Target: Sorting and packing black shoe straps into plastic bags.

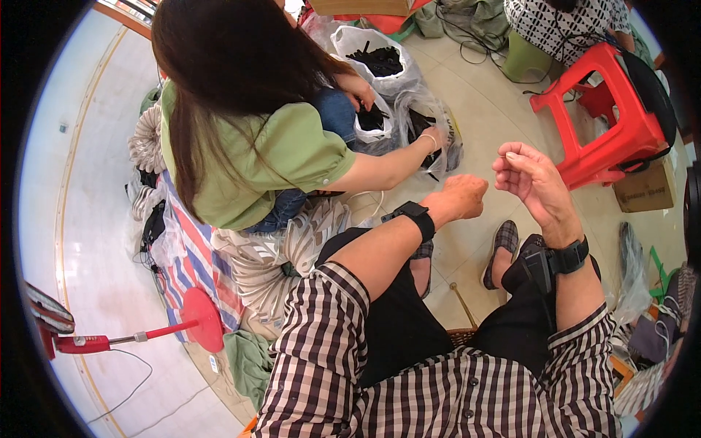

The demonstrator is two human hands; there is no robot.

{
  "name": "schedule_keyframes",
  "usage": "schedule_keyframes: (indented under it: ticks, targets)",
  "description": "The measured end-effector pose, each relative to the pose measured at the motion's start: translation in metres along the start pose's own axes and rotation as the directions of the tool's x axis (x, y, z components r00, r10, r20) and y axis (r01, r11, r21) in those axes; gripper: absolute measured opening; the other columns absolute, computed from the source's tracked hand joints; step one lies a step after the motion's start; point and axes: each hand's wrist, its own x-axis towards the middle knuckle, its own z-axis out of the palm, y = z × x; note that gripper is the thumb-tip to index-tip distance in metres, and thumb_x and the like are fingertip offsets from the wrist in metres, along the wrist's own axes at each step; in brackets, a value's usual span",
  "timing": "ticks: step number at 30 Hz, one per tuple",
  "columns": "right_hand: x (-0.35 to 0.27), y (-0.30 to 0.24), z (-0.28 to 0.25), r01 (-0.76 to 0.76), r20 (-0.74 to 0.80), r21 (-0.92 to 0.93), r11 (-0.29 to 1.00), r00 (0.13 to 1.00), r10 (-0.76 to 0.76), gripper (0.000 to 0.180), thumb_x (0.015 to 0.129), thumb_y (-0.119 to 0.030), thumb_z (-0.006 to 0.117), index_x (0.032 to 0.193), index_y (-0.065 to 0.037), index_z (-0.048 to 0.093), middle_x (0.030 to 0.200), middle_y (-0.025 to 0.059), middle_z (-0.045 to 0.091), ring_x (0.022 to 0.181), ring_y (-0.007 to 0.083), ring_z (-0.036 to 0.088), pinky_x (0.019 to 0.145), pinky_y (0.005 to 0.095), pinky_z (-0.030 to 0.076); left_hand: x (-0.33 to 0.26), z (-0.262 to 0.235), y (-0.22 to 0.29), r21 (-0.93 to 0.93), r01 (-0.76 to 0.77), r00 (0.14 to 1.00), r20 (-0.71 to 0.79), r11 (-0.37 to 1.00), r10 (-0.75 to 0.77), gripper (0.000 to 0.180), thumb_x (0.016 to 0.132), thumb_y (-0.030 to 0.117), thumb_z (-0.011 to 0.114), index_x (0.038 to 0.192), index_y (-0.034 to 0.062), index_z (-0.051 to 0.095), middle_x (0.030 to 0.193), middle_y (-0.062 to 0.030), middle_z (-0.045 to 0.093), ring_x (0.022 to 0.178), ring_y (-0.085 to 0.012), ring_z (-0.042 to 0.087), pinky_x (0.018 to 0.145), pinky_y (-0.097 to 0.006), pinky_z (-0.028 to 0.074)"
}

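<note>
My left hand (464, 196) is held out above my knees, closed into a fist with its back up; I see nothing in it. My right hand (529, 177) is raised just to its right, palm turned inward and fingers curled in, with no object showing between them. The two hands are a short gap apart. Each wrist carries a black band (413, 217). Nearest in front of my left hand is a co-worker's hand (436, 138) reaching into a clear plastic bag (409, 109) of black pieces.
A person in a green blouse (292, 157) crouches at my front left over several bags of black pieces (380, 58). A red plastic stool (610, 117) stands at the right, a cardboard box (644, 188) beside it. A red floor fan base (201, 317) and striped cloth lie at left.
</note>
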Motion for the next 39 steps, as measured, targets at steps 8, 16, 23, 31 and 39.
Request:
schedule_keyframes:
  ticks: [8, 16, 23, 31, 39]
  targets:
    - [0.002, 0.0, -0.004, 0.005, 0.008, 0.007, 1.0, 1.0, -0.005, 0.015, 0.086, -0.014, 0.051, 0.097, -0.004, 0.053, 0.084, 0.0058, 0.061, 0.071, 0.0114, 0.058, 0.069, 0.0261, 0.05, 0.001, 0.007, -0.009, 0.007, 0.089, 0.995, 0.041, 0.996, -0.089, 0.02, 0.071, 0.009, 0.05, 0.089, 0.0044, 0.057, 0.087, -0.0186, 0.06, 0.088, -0.0349, 0.057, 0.076, -0.045, 0.045]
    - [0.004, -0.001, -0.007, 0.021, 0.026, 0.017, 1.0, 0.999, -0.021, 0.015, 0.087, -0.013, 0.05, 0.098, -0.004, 0.053, 0.085, 0.0059, 0.062, 0.071, 0.0114, 0.058, 0.07, 0.0263, 0.05, 0.001, 0.025, -0.049, 0.1, 0.296, 0.952, -0.112, 0.95, -0.285, 0.026, 0.072, 0.009, 0.05, 0.097, 0.0065, 0.058, 0.109, -0.0166, 0.051, 0.104, -0.0349, 0.05, 0.086, -0.041, 0.043]
    - [0.003, -0.004, -0.007, 0.032, 0.032, 0.025, 0.999, 0.999, -0.032, 0.016, 0.087, -0.013, 0.051, 0.098, -0.004, 0.053, 0.086, 0.0061, 0.062, 0.072, 0.0115, 0.058, 0.07, 0.0261, 0.05, 0.004, 0.049, -0.081, 0.13, 0.438, 0.891, 0.068, 0.889, -0.449, 0.03, 0.073, 0.009, 0.056, 0.101, -0.0002, 0.061, 0.128, -0.0204, 0.035, 0.119, -0.0376, 0.036, 0.095, -0.043, 0.038]
    - [0.004, -0.005, -0.009, 0.029, 0.024, 0.033, 0.999, 0.999, -0.03, 0.015, 0.087, -0.013, 0.05, 0.098, -0.004, 0.054, 0.086, 0.0063, 0.061, 0.072, 0.0118, 0.058, 0.07, 0.0264, 0.05, 0.02, 0.057, -0.085, 0.143, 0.397, 0.903, -0.238, 0.907, -0.358, 0.033, 0.072, 0.006, 0.052, 0.104, -0.0018, 0.056, 0.131, -0.0262, 0.028, 0.119, -0.0463, 0.032, 0.094, -0.046, 0.038]
    - [0.003, -0.004, -0.005, 0.009, 0.021, 0.032, 0.999, 1.0, -0.009, 0.014, 0.087, -0.014, 0.051, 0.097, -0.004, 0.054, 0.084, 0.0058, 0.062, 0.072, 0.0114, 0.058, 0.07, 0.0262, 0.05, 0.031, 0.038, -0.103, -0.208, 0.648, 0.734, -0.09, 0.733, -0.674, 0.034, 0.074, 0.008, 0.05, 0.107, -0.0009, 0.051, 0.131, -0.0268, 0.033, 0.123, -0.0389, 0.033, 0.096, -0.044, 0.036]
